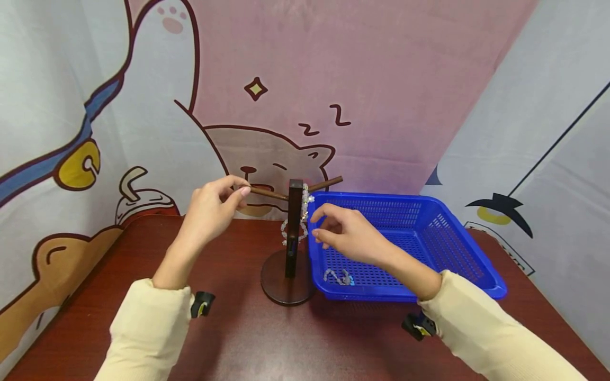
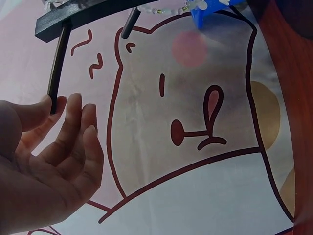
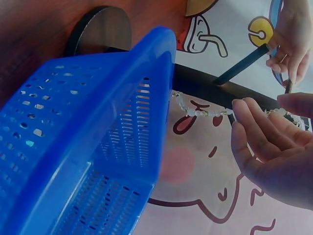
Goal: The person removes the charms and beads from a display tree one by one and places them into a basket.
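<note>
A dark wooden stand (image 1: pixel 294 227) with a round base and thin side rods stands upright on the table. My left hand (image 1: pixel 212 206) pinches the outer tip of its left rod (image 1: pixel 269 193) between thumb and index finger; the other fingers curve loosely in the left wrist view. Strings of pale, clear beads (image 1: pixel 305 203) hang by the post, near the right rod (image 1: pixel 329 183). My right hand (image 1: pixel 350 233) hovers just right of these beads, its thumb and bent fingers apart. In the right wrist view, its fingers partly cover the bead string (image 3: pixel 198 113).
Right of the stand sits a blue plastic basket (image 1: pixel 410 295), close to its base. Inside lies another beaded string (image 1: pixel 332 274) with a small light-blue piece. A printed cloth (image 1: pixel 381 106) hangs behind the reddish-brown table (image 1: pixel 238 344).
</note>
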`<control>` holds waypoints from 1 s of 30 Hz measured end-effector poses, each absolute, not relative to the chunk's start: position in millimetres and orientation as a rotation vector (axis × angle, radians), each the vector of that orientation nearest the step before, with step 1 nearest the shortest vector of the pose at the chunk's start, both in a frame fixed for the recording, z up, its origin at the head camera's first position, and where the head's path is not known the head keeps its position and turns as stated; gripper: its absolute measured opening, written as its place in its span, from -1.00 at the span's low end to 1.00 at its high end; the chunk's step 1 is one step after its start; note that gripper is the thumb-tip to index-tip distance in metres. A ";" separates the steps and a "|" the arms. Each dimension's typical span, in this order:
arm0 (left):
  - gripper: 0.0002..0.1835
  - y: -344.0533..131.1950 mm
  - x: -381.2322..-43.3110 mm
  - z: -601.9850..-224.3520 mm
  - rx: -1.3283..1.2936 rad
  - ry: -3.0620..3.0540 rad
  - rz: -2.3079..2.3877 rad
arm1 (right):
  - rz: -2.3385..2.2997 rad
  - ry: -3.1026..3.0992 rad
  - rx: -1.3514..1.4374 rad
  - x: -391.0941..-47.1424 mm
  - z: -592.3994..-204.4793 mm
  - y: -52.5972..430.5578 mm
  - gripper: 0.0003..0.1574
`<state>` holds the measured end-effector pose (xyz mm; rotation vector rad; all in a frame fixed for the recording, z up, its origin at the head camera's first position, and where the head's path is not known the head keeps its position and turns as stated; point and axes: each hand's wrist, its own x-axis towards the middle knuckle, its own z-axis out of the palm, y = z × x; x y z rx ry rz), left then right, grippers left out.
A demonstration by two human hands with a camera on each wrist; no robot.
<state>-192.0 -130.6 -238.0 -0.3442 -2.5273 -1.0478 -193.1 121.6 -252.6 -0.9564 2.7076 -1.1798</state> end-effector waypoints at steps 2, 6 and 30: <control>-0.80 -130.9 -192.0 -238.0 -0.344 -2.526 -1.047 | -1.187 2.710 -0.958 -194.7 -251.5 121.5 -0.81; -0.80 -131.7 -191.7 -238.0 -0.343 -2.522 -1.047 | -1.200 2.713 -0.966 -197.1 -249.2 120.1 -0.76; -0.82 -132.0 -192.6 -239.3 -0.356 -2.516 -1.028 | -1.231 2.667 -0.977 -203.3 -252.0 111.8 -0.94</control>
